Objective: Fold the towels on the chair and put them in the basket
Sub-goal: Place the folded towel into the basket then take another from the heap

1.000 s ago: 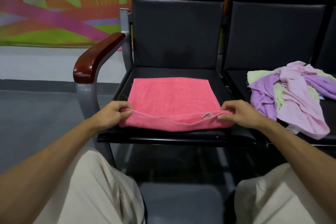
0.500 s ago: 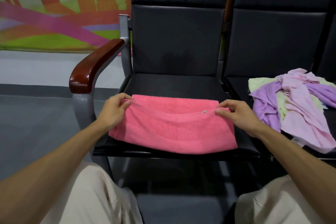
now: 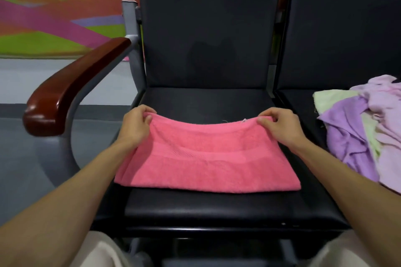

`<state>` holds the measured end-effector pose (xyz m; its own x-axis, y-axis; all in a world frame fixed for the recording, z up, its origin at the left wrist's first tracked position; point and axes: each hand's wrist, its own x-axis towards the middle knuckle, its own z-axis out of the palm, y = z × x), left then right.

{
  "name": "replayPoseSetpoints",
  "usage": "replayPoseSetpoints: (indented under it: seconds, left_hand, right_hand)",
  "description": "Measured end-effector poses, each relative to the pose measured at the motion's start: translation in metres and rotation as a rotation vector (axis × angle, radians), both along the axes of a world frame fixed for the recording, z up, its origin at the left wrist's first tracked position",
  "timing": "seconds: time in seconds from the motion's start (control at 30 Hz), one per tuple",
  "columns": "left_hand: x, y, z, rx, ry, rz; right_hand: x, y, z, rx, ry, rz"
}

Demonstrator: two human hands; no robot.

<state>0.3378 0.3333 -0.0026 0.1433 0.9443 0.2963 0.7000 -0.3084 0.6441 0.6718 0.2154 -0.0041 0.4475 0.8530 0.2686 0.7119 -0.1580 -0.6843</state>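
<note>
A pink towel (image 3: 208,158) lies folded on the black chair seat (image 3: 204,208) in front of me. My left hand (image 3: 135,128) pinches the towel's far left corner and my right hand (image 3: 280,127) pinches its far right corner. The far edge sags slightly between the two hands. A small white label shows near the right corner. A heap of unfolded purple, lilac and pale green towels (image 3: 364,130) lies on the neighbouring seat to the right. No basket is in view.
A wooden armrest (image 3: 71,91) on a grey metal frame juts out on the left of the chair. Black backrests (image 3: 208,37) stand behind both seats. A colourful mural (image 3: 54,13) covers the wall at the left, above grey floor. My knees show at the bottom.
Both hands lifted the towel's near edge and carried it away from me over the rest of the towel, folding it in half. The fold now lies toward me.
</note>
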Motion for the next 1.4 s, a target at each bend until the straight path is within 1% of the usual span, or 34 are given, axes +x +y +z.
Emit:
replayPoseSetpoints:
  seconds: [0.07,0.13,0.2,0.23,0.27,0.33,0.4,0.43,0.53,0.63,0.67,0.7,0.77,0.83,0.9,0.97,1.07,1.13,1.17,1.23,1.3,1.4]
  left_hand:
    - [-0.003,0.010,-0.010,-0.033,0.120,-0.020]
    - [-0.008,0.016,-0.019,-0.073,0.251,-0.031]
    - [-0.014,0.017,-0.021,-0.107,0.309,0.005]
    - [-0.018,0.017,-0.020,-0.120,0.322,0.028]
    - [-0.022,0.017,-0.019,-0.154,0.349,0.059]
    - [-0.030,0.015,-0.015,-0.301,0.468,0.111]
    - [-0.037,0.010,-0.012,-0.446,0.619,0.100]
    - [-0.038,0.006,-0.009,-0.492,0.663,0.065]
    - [-0.033,-0.012,0.002,-0.530,0.676,-0.032]
    - [-0.027,-0.029,0.014,-0.507,0.591,-0.063]
    - [-0.027,-0.032,0.016,-0.519,0.513,-0.060]
    - [-0.026,-0.036,0.017,-0.555,0.384,-0.060]
    - [-0.020,-0.045,0.022,-0.644,0.053,-0.067]
    - [-0.008,-0.057,0.028,-0.697,-0.230,-0.080]
    - [0.009,-0.066,0.035,-0.728,-0.464,-0.113]
    - [0.029,-0.073,0.042,-0.717,-0.600,-0.141]
    - [0.061,-0.084,0.052,-0.703,-0.704,-0.149]
    - [0.084,-0.091,0.056,-0.767,-0.772,-0.178]
    - [0.097,-0.094,0.058,-0.787,-0.773,-0.202]
    - [0.125,-0.100,0.057,-0.743,-0.716,-0.250]
    - [0.152,-0.106,0.057,-0.671,-0.645,-0.301]
    - [0.187,-0.112,0.050,-0.599,-0.480,-0.359]
  right_hand:
    - [0.002,0.008,-0.010,-0.147,-0.079,0.036]
    - [0.001,0.013,-0.016,-0.231,-0.240,0.068]
    - [-0.003,0.016,-0.017,-0.196,-0.405,0.070]
    - [-0.007,0.016,-0.016,-0.155,-0.453,0.068]
    - [-0.012,0.017,-0.014,-0.121,-0.479,0.081]
    - [-0.025,0.018,-0.010,-0.104,-0.465,0.180]
    - [-0.038,0.014,-0.010,-0.158,-0.468,0.321]
    - [-0.044,0.011,-0.010,-0.190,-0.488,0.380]
    - [-0.055,0.004,-0.010,-0.250,-0.513,0.471]
    - [-0.054,-0.005,-0.007,-0.255,-0.505,0.476]
    - [-0.052,-0.009,-0.005,-0.249,-0.497,0.464]
    - [-0.049,-0.013,-0.004,-0.242,-0.483,0.444]
    - [-0.042,-0.022,-0.003,-0.221,-0.429,0.398]
    - [-0.037,-0.032,0.000,-0.203,-0.369,0.358]
    - [-0.032,-0.042,0.004,-0.192,-0.324,0.322]
    - [-0.025,-0.051,0.007,-0.187,-0.291,0.279]
    - [-0.009,-0.060,0.011,-0.159,-0.230,0.140]
    - [0.006,-0.066,0.012,-0.148,-0.182,0.011]
    - [0.013,-0.070,0.012,-0.151,-0.165,-0.041]
    - [0.027,-0.076,0.010,-0.163,-0.149,-0.097]
    - [0.038,-0.080,0.009,-0.176,-0.143,-0.105]
    - [0.049,-0.082,0.010,-0.182,-0.136,-0.100]
